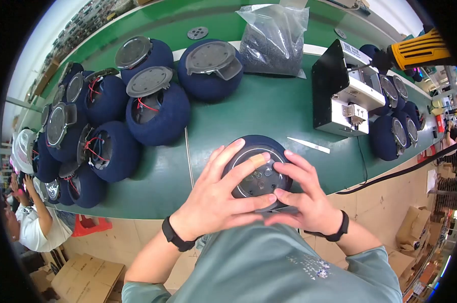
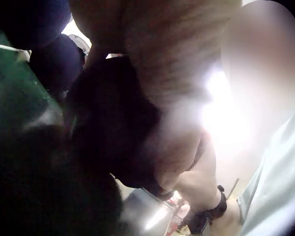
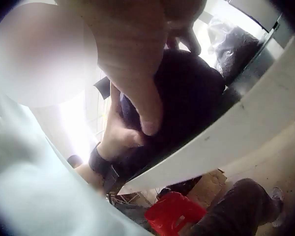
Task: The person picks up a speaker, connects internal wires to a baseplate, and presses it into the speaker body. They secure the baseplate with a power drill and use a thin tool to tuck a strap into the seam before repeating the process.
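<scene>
A round navy fabric-covered speaker-like unit [image 1: 263, 139] sits at the table's front edge, its black round base plate [image 1: 256, 188] facing up. My left hand [image 1: 213, 197] lies over the plate's left side, its long fingers stretched across it and one wearing a bandage. From the right, my right hand [image 1: 312, 202] touches the plate with thumb and fingertips. In the right wrist view the right thumb [image 3: 150, 115] rests against the dark side of the unit [image 3: 191, 93]. The left wrist view is dark, with the left hand [image 2: 172, 54] over the unit.
More navy units [image 1: 157, 118] crowd the left, several with raised plates and red wires. A bag of black bits [image 1: 271, 43], a white tweezer-like strip [image 1: 309, 145] and a black-and-white machine [image 1: 347, 96] lie beyond. A yellow power tool [image 1: 420, 49] hangs at right.
</scene>
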Motion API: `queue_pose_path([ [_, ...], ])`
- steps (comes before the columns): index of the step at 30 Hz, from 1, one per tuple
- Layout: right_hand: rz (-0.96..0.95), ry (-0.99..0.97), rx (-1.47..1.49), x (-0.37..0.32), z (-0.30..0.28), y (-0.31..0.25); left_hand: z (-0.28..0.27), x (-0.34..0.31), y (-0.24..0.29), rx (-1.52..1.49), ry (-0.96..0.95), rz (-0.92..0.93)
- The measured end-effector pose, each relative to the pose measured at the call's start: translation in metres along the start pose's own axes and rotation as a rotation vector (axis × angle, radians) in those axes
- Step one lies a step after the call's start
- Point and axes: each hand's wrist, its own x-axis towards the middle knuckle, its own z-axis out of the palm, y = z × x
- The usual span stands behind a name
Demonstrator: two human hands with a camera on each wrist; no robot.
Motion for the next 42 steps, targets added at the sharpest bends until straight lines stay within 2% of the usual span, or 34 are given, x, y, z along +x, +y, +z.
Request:
queue_pose_path([
  [3,0.194,-0.106,0.148,0.019,-0.022,-0.001,0.004,0.0,-0.002,-0.133,0.072,-0.054],
  [4,0.198,-0.104,0.147,0.026,-0.026,0.0,0.003,0.002,-0.001,-0.137,0.07,-0.052],
  [7,0.557,-0.219,0.419,0.05,-0.036,-0.005,0.0,0.007,0.01,-0.443,0.139,-0.345],
  [10,0.616,-0.243,0.384,0.061,-0.038,-0.011,0.008,0.006,0.01,-0.571,0.187,-0.452],
  [13,0.658,-0.276,0.388,0.059,-0.038,-0.008,0.007,0.005,0.01,-0.515,0.15,-0.441],
  [18,0.599,-0.227,0.358,0.051,-0.041,-0.001,0.006,0.006,0.011,-0.513,0.138,-0.419],
  [20,0.625,0.1,0.131,0.047,-0.048,-0.002,0.009,0.006,0.012,-0.578,0.222,-0.5],
  [21,0.53,0.515,0.054,0.043,-0.052,0.008,0.01,0.005,0.012,-0.559,0.22,-0.497],
  [22,0.323,0.723,-0.239,0.05,-0.076,0.027,0.012,0.005,0.011,-0.572,0.218,-0.479],
  [23,0.228,0.952,-0.249,0.072,-0.096,0.034,0.013,0.005,0.012,-0.576,0.236,-0.49],
  [24,0.195,1.054,-0.277,0.092,-0.117,0.041,0.014,0.005,0.012,-0.577,0.25,-0.502],
  [25,0.182,0.85,-0.181,0.114,-0.143,0.03,0.016,0.003,0.008,-0.553,0.247,-0.483],
  [26,0.191,0.828,-0.118,0.13,-0.167,0.038,0.016,0.003,0.007,-0.556,0.23,-0.466],
  [28,0.115,0.775,0.527,0.14,-0.199,0.059,0.017,0.003,0.006,-0.568,0.261,-0.45],
  [29,0.113,0.781,0.516,0.136,-0.203,0.056,0.019,0.002,0.004,-0.567,0.267,-0.449],
  [31,0.02,0.45,0.631,0.132,-0.201,0.044,0.017,-0.001,-0.003,-0.543,0.227,-0.403],
  [32,0.023,0.442,0.624,0.123,-0.19,0.037,0.016,-0.002,-0.006,-0.513,0.19,-0.367],
  [34,0.034,0.718,0.282,0.094,-0.158,0.029,0.016,-0.001,-0.006,-0.554,0.205,-0.376],
  [36,0.047,0.766,0.231,0.074,-0.15,0.038,0.016,0.0,-0.004,-0.592,0.232,-0.419],
  [37,-0.059,0.769,0.32,0.068,-0.151,0.053,0.016,0.0,-0.004,-0.596,0.232,-0.422],
  [42,0.029,0.818,0.332,0.059,-0.148,0.072,0.016,-0.001,-0.007,-0.615,0.22,-0.424],
])
